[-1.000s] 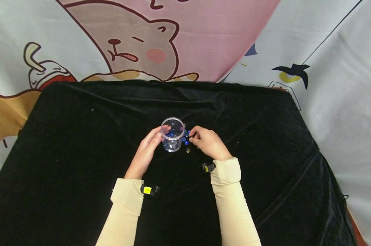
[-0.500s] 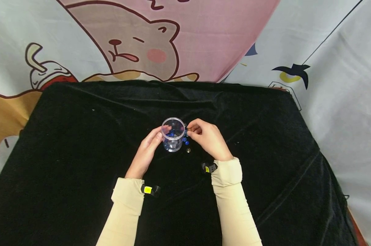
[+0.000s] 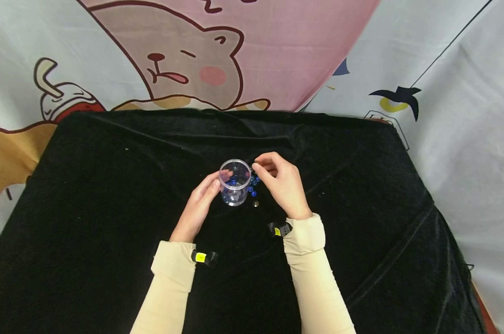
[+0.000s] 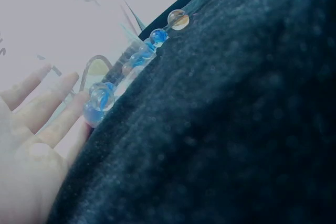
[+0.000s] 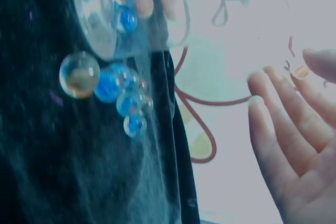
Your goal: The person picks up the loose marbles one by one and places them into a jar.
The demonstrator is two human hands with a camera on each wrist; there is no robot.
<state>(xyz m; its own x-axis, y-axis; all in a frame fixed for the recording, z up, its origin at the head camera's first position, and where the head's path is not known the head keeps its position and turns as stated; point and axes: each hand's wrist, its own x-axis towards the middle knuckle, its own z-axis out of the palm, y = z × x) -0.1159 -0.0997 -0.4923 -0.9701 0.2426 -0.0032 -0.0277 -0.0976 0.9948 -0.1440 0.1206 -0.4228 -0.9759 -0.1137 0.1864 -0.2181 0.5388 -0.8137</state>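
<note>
A clear plastic jar (image 3: 234,195) stands upright on the black cloth with several blue marbles (image 3: 233,183) inside. My left hand (image 3: 197,204) holds its left side, thumb in front and fingers reaching behind. Up at the right of the rim, my right hand (image 3: 283,183) pinches a clear marble with an orange swirl (image 5: 300,72) between thumb and forefinger, raised above the cloth. Beneath that hand, several loose blue marbles (image 5: 108,84) lie close against the jar's right side. One clear marble with a brownish swirl (image 5: 79,75) rests nearer the front.
Black cloth (image 3: 110,195) covers the table, with creases toward the back edge. A printed curtain (image 3: 302,51) with a bear hangs right behind the table and along its right side.
My right hand has moved from the loose marbles up and away from me, lifting a marble toward the rim's height. My left hand and the jar have stayed put.
</note>
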